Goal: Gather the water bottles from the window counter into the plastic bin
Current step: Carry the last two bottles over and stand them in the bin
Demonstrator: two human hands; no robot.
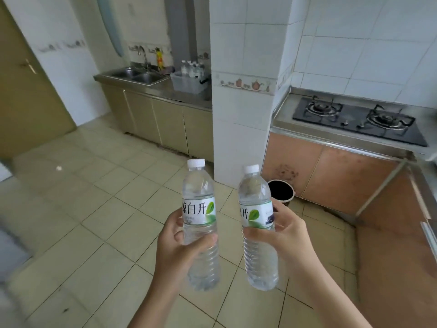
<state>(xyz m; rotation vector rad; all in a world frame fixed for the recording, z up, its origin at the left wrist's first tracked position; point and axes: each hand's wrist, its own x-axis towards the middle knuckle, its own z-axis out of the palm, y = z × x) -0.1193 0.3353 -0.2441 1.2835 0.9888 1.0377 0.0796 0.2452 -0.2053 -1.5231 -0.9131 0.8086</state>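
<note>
My left hand point(176, 247) grips a clear water bottle point(199, 197) with a white cap and a green-leaf label, held upright over the tiled floor. My right hand point(287, 235) holds a second, matching water bottle point(256, 192), tilted slightly left. Far off on the steel counter stands a translucent plastic bin point(186, 82) beside the sink, with several more bottles point(192, 67) standing at its back edge; whether they are inside the bin or behind it I cannot tell.
A double steel sink point(138, 75) with a tap lies left of the bin. A white tiled pillar point(243, 102) stands between that counter and a gas hob point(357, 119) on the right. A black bucket point(281, 190) sits on the floor by the pillar. A door point(28, 91) is at far left.
</note>
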